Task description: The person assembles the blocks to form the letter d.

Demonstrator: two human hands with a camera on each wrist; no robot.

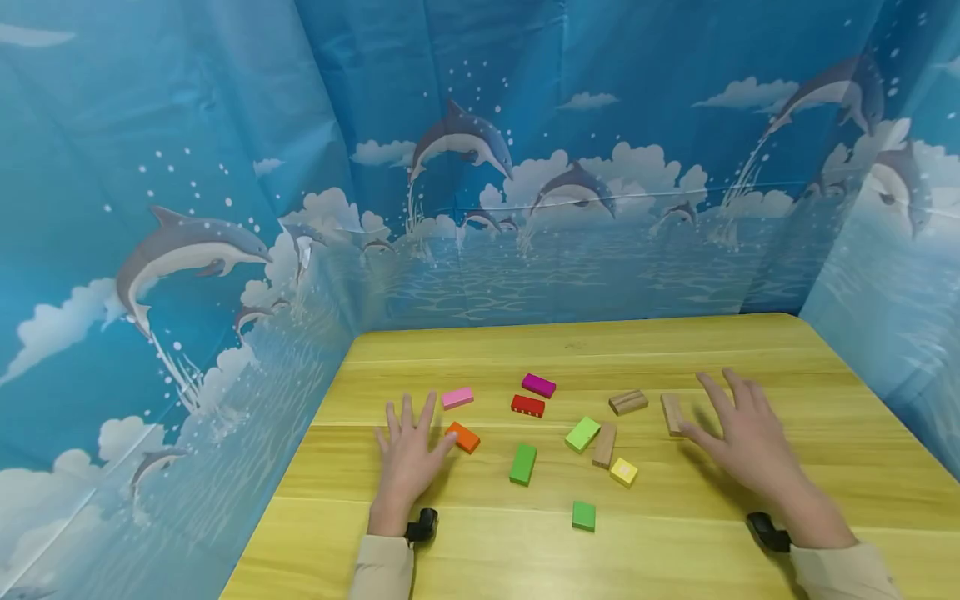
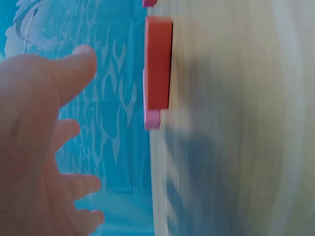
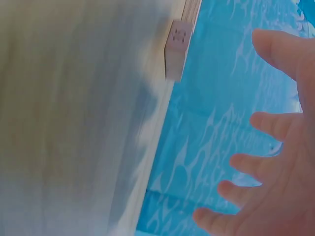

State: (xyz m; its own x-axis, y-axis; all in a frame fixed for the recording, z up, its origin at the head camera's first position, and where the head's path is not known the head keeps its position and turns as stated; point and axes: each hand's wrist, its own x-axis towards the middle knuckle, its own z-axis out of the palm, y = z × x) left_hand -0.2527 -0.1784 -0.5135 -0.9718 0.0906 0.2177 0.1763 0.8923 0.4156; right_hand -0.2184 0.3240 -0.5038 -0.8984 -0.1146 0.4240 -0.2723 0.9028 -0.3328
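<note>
Your left hand (image 1: 407, 458) and right hand (image 1: 752, 442) are hovering empty, fingers spread; dipping could be jostling the orange block (image 1: 467, 438).

Orange block (image 1: 467, 438), tan block (image 1: 671, 413); red block (image 1: 528, 406) pale-dotted; blue curtain (image 1: 525, 287) dolphin-printed.

I counted eleven blocks (image 1: 522, 464) on one desk (image 1: 480, 554): three green blocks (image 1: 582, 434), three wooden blocks (image 1: 604, 445), one pink block (image 1: 457, 398), one magenta block (image 1: 538, 385), one red block (image 1: 528, 406), one orange block (image 1: 465, 437) and one yellow block (image 1: 624, 472). I also had one left hand (image 1: 409, 462) and one right hand (image 1: 752, 442), and wore two black wrist devices (image 1: 423, 525).
</note>
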